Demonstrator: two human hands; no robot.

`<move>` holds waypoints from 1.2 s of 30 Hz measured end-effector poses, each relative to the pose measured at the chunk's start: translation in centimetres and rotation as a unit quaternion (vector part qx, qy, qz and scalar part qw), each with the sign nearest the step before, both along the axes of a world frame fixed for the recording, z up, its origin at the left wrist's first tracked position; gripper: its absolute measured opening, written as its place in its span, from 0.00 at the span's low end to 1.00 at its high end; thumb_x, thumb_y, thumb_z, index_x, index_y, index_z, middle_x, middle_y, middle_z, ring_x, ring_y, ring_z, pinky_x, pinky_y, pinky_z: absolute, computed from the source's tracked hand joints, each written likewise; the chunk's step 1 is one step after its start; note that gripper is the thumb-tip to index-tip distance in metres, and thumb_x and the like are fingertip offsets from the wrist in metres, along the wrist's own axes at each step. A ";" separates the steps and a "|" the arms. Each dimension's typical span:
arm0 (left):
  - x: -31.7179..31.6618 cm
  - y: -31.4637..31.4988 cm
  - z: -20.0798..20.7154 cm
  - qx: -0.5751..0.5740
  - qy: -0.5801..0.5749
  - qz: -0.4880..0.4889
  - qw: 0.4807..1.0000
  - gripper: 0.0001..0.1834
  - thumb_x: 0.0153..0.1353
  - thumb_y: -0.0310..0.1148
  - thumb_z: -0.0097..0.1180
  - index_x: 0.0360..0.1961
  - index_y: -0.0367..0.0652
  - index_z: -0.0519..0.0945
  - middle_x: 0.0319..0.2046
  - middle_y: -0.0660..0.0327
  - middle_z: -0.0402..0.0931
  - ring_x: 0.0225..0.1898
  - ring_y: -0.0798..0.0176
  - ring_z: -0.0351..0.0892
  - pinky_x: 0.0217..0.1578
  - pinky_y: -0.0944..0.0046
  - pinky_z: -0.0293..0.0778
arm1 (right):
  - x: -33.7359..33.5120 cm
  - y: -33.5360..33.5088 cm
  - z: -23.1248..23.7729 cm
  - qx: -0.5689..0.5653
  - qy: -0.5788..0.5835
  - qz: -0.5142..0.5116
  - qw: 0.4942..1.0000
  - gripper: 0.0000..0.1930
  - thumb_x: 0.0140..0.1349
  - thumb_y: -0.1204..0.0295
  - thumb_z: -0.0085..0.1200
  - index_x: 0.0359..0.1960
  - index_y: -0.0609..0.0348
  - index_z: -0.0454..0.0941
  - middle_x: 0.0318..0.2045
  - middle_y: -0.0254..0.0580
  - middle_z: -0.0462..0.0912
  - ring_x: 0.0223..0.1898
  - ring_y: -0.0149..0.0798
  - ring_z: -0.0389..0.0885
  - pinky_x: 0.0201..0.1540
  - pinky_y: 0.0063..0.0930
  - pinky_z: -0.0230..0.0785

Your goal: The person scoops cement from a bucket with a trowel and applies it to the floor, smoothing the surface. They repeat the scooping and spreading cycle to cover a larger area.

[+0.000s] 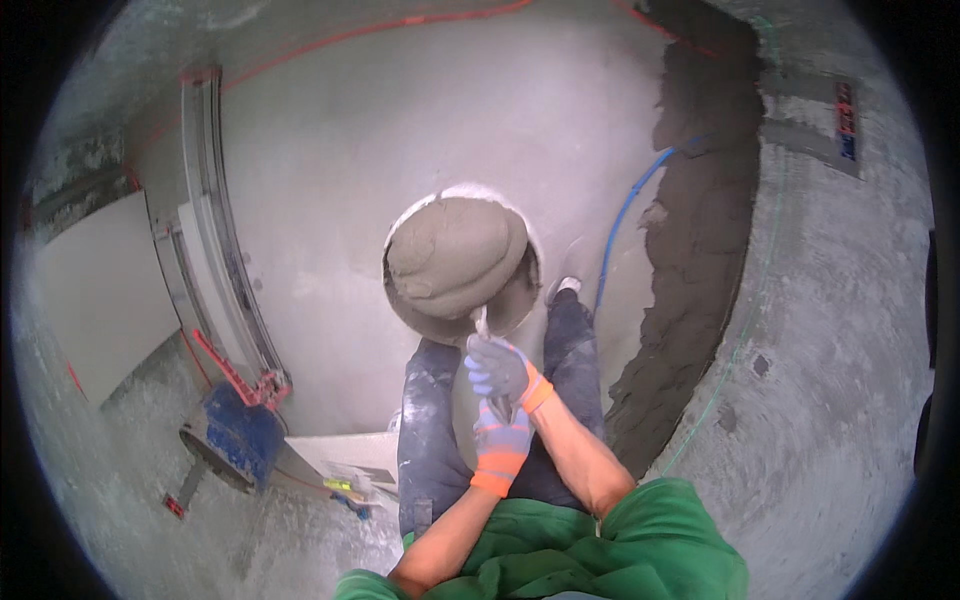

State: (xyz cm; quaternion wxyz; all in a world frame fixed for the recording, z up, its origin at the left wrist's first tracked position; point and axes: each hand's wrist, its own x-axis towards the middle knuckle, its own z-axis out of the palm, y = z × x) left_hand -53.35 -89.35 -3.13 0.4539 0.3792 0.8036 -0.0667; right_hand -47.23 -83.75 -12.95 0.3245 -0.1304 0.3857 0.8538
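Note:
In front of my feet stands a round bucket (402,308) filled with wet grey mortar (455,250), which is heaped toward the far rim. A pale handle (482,320) reaches out of the near side of the mortar; whatever tool head it has is buried. My right hand (497,368), in a grey and orange glove, is closed around this handle just outside the bucket. Directly below it is my left hand (503,438), in a matching glove, closed around the handle's lower end, which is mostly hidden by the fingers.
A band of dark wet mortar (700,210) runs down the right, with a blue hose (620,225) beside it. A flat trowel (820,125) lies far right. On the left are long metal straightedges (215,190), a large pale panel (105,290) and a blue bucket (240,435).

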 end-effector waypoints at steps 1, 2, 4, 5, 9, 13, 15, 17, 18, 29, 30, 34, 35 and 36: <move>-0.1 0.0 1.8 0.050 -0.027 -0.058 0.997 0.24 0.49 0.35 0.56 0.46 0.33 0.68 0.37 0.44 0.74 0.39 0.47 0.76 0.38 0.55 0.71 | 0.5 0.1 2.0 0.000 0.001 -0.017 1.000 0.11 0.64 0.64 0.40 0.24 0.50 0.64 0.15 0.26 0.60 0.14 0.23 0.59 0.14 0.17 0.53; -0.3 0.5 3.5 0.107 -0.057 -0.139 0.983 0.25 0.50 0.37 0.56 0.46 0.33 0.69 0.39 0.40 0.72 0.38 0.44 0.75 0.36 0.52 0.71 | 1.0 0.3 3.9 0.000 -0.004 -0.039 0.999 0.11 0.64 0.63 0.40 0.24 0.51 0.64 0.15 0.27 0.60 0.14 0.24 0.59 0.14 0.17 0.53; 1.6 1.9 5.9 0.158 -0.133 -0.119 0.971 0.21 0.50 0.35 0.56 0.41 0.32 0.69 0.31 0.42 0.74 0.34 0.43 0.76 0.31 0.52 0.72 | 3.4 1.6 6.9 0.075 -0.013 -0.084 0.994 0.11 0.64 0.60 0.39 0.27 0.51 0.65 0.17 0.28 0.61 0.16 0.25 0.60 0.15 0.19 0.53; 2.6 2.8 7.2 0.163 -0.166 -0.056 0.971 0.19 0.50 0.34 0.56 0.39 0.31 0.69 0.27 0.42 0.75 0.31 0.43 0.77 0.28 0.52 0.72 | 4.7 2.2 8.3 0.163 0.003 -0.121 0.979 0.12 0.64 0.57 0.39 0.29 0.50 0.66 0.18 0.28 0.62 0.17 0.25 0.59 0.15 0.21 0.53; 9.6 7.1 10.8 0.130 -0.202 -0.140 0.961 0.20 0.49 0.29 0.56 0.42 0.30 0.68 0.31 0.48 0.77 0.34 0.53 0.78 0.35 0.61 0.72 | 13.2 5.1 11.8 0.201 -0.016 -0.212 0.956 0.14 0.65 0.60 0.36 0.26 0.54 0.64 0.17 0.29 0.60 0.14 0.26 0.58 0.12 0.18 0.52; 19.5 14.5 9.2 0.113 -0.410 -0.135 0.895 0.22 0.49 0.27 0.55 0.47 0.32 0.68 0.37 0.49 0.77 0.40 0.60 0.77 0.42 0.64 0.70 | 25.7 9.2 13.7 0.200 -0.448 -0.133 0.861 0.11 0.62 0.64 0.37 0.30 0.57 0.67 0.20 0.33 0.66 0.22 0.33 0.67 0.23 0.28 0.62; 26.3 19.6 6.7 0.144 -0.516 -0.177 0.825 0.31 0.50 0.29 0.53 0.56 0.34 0.61 0.43 0.42 0.73 0.45 0.47 0.74 0.43 0.58 0.70 | 33.5 13.7 13.4 0.188 -0.766 -0.035 0.614 0.10 0.62 0.63 0.38 0.28 0.55 0.66 0.20 0.33 0.67 0.23 0.34 0.68 0.24 0.31 0.62; 33.7 24.7 3.7 0.122 -0.441 -0.191 0.869 0.24 0.53 0.33 0.51 0.51 0.35 0.68 0.44 0.49 0.73 0.46 0.57 0.73 0.46 0.63 0.68 | 39.9 20.7 11.4 0.085 -0.817 -0.126 0.556 0.10 0.62 0.63 0.41 0.28 0.54 0.68 0.18 0.32 0.68 0.21 0.34 0.69 0.23 0.31 0.63; 37.7 27.7 2.0 0.139 -0.448 -0.150 0.870 0.20 0.52 0.34 0.52 0.45 0.35 0.72 0.38 0.50 0.76 0.41 0.56 0.76 0.43 0.61 0.70 | 42.7 23.5 10.6 0.007 -0.828 -0.155 0.539 0.10 0.63 0.63 0.42 0.28 0.54 0.69 0.17 0.32 0.68 0.20 0.34 0.69 0.23 0.31 0.63; 49.3 30.6 2.0 0.160 -0.535 -0.144 0.817 0.22 0.48 0.31 0.56 0.46 0.32 0.71 0.40 0.51 0.77 0.42 0.62 0.76 0.41 0.66 0.70 | 53.3 26.8 15.9 0.113 -0.723 -0.204 0.650 0.15 0.62 0.57 0.44 0.27 0.57 0.66 0.12 0.31 0.64 0.10 0.28 0.61 0.10 0.23 0.53; 49.4 30.5 1.9 0.170 -0.517 -0.179 0.820 0.22 0.48 0.32 0.56 0.46 0.35 0.72 0.37 0.51 0.78 0.40 0.60 0.77 0.40 0.65 0.70 | 53.1 26.3 16.3 0.121 -0.713 -0.235 0.649 0.15 0.62 0.57 0.43 0.27 0.56 0.66 0.12 0.31 0.65 0.10 0.29 0.62 0.10 0.23 0.53; 51.4 31.4 0.3 0.175 -0.387 -0.309 0.851 0.21 0.48 0.40 0.57 0.43 0.40 0.74 0.33 0.45 0.76 0.37 0.45 0.76 0.38 0.59 0.70 | 54.3 26.7 13.8 0.013 -0.782 -0.233 0.578 0.15 0.62 0.57 0.40 0.27 0.55 0.66 0.11 0.32 0.62 0.09 0.31 0.60 0.10 0.25 0.53; 51.7 32.0 -0.6 0.146 -0.402 -0.271 0.862 0.22 0.47 0.42 0.56 0.40 0.38 0.74 0.34 0.43 0.75 0.38 0.42 0.74 0.39 0.55 0.70 | 54.4 27.1 11.9 -0.042 -0.816 -0.185 0.545 0.16 0.62 0.56 0.40 0.27 0.55 0.66 0.10 0.33 0.61 0.09 0.31 0.59 0.10 0.25 0.53; 52.8 31.8 -1.2 0.112 -0.410 -0.239 0.873 0.21 0.47 0.41 0.56 0.40 0.38 0.74 0.34 0.43 0.75 0.38 0.42 0.74 0.39 0.55 0.70 | 55.8 27.5 10.6 0.022 -0.812 -0.101 0.575 0.19 0.61 0.51 0.37 0.24 0.53 0.63 0.10 0.31 0.58 0.10 0.32 0.58 0.11 0.27 0.51</move>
